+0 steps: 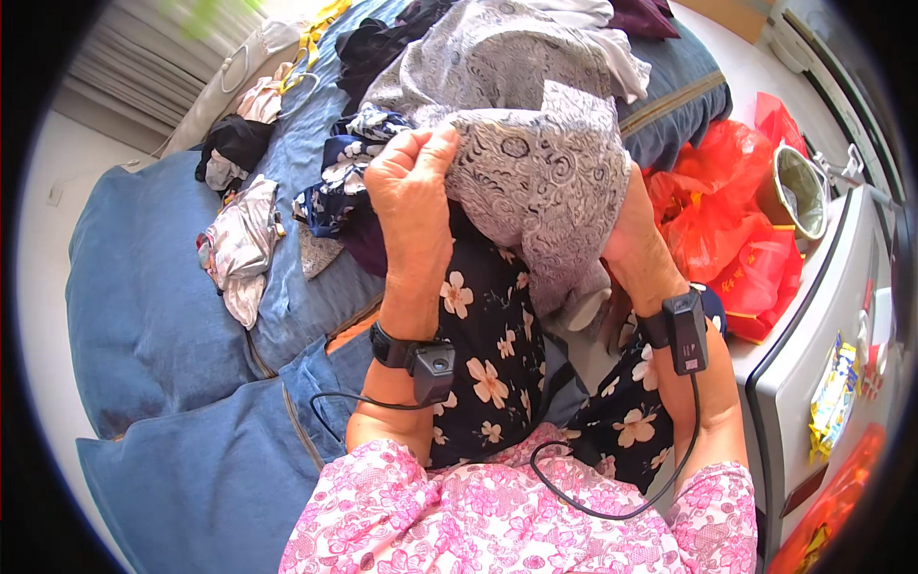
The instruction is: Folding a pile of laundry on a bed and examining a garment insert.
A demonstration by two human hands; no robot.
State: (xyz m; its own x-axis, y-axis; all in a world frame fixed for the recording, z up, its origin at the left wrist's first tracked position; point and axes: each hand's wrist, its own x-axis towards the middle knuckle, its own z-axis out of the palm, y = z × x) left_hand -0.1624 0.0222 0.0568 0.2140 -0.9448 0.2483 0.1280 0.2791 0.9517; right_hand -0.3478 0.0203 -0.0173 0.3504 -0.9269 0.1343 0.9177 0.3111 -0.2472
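A grey paisley-patterned garment [538, 165] is stretched between my hands above my lap. My left hand [414, 161] pinches its edge between thumb and fingers. At the garment's right side, my right hand [631, 229] has hold of it, with most of the fingers hidden under the cloth. The lower end of the fabric hangs over my floral trousers [491, 384]. Its far part spreads over a heap of clothes on the blue sofa. Beside my left hand lies a navy floral cloth [337, 179].
On the blue sofa [165, 287] lie a pale crumpled garment [247, 244] and a black cloth [233, 147]. Red plastic bags [717, 194] and a small bin [796, 194] stand to the right, beside a light-grey cabinet [810, 359]. Cables [617, 515] run from the devices on both wrists.
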